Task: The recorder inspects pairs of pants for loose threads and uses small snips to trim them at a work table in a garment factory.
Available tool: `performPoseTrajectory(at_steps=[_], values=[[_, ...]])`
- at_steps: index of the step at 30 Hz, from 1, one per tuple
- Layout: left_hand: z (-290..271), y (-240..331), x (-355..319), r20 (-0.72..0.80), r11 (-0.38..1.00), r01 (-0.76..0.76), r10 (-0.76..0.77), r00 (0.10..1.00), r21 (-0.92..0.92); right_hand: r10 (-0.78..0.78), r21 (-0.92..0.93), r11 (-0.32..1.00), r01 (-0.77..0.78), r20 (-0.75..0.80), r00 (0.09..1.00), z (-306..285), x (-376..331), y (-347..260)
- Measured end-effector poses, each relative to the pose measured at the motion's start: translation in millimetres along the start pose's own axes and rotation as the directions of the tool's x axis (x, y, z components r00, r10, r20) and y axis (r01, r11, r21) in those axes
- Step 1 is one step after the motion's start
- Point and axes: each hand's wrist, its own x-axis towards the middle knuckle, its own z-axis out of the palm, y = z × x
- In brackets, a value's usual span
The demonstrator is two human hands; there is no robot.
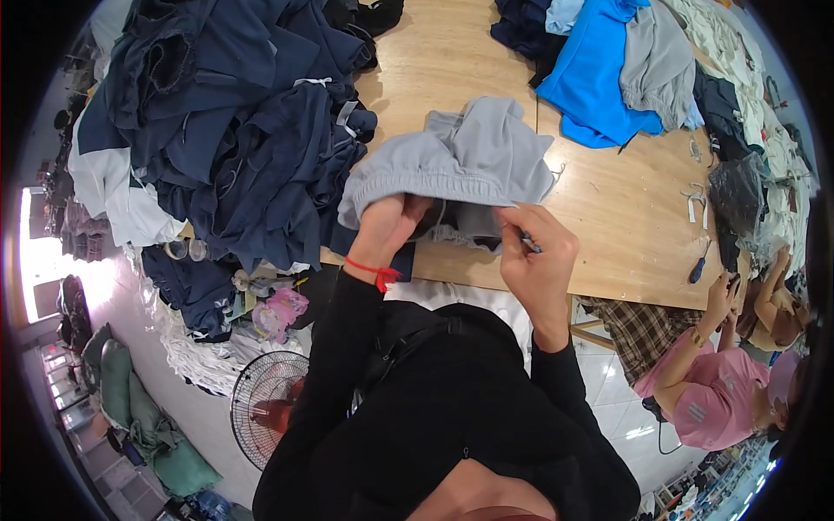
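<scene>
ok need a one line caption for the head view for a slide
Left hand inside a grey garment, right hand pinching a small tool at its edge, navy clothes piled beside on a wooden table.

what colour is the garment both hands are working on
Light grey, with an elastic waistband; the garment shows best in the head view, with the left hand tucked inside it.

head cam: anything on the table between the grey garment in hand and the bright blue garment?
Nothing: in the head view only bare wooden table separates the grey garment from the bright blue garment.
</scene>
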Motion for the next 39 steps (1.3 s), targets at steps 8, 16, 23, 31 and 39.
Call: performPoseTrajectory(at_steps=[8, 16, 23, 31, 39], values=[[-20.6, -6.2, -6.0, 0.463, -0.261, -0.422, 0.117, 0.879, 0.868, 0.056, -0.015, 0.998, -0.056, 0.035, 0.998, -1.6, -0.9, 18.2], [13.6, 34.0, -68.8, 0.187, 0.12, -0.188, 0.015, 0.982, 0.975, 0.411, -0.035, 0.911, -0.412, -0.027, 0.911, -59.9, -41.2, 93.1], [14.2, 42.8, -66.1, 0.107, 0.158, -0.18, 0.386, 0.916, 0.971, 0.473, -0.346, 0.81, -0.473, -0.091, 0.876, -86.3, -78.5, 133.7], [30.8, 26.4, -62.8, 0.322, -0.021, -0.342, 0.395, 0.86, 0.939, 0.38, -0.524, 0.723, -0.45, -0.243, 0.893, -75.1, -73.3, 191.9], [33.7, 3.2, -61.2, 0.422, -0.057, -0.43, 0.337, 0.841, 0.901, 0.263, -0.174, 0.943, -0.284, -0.132, 0.956, -31.8, -38.5, 117.5]])
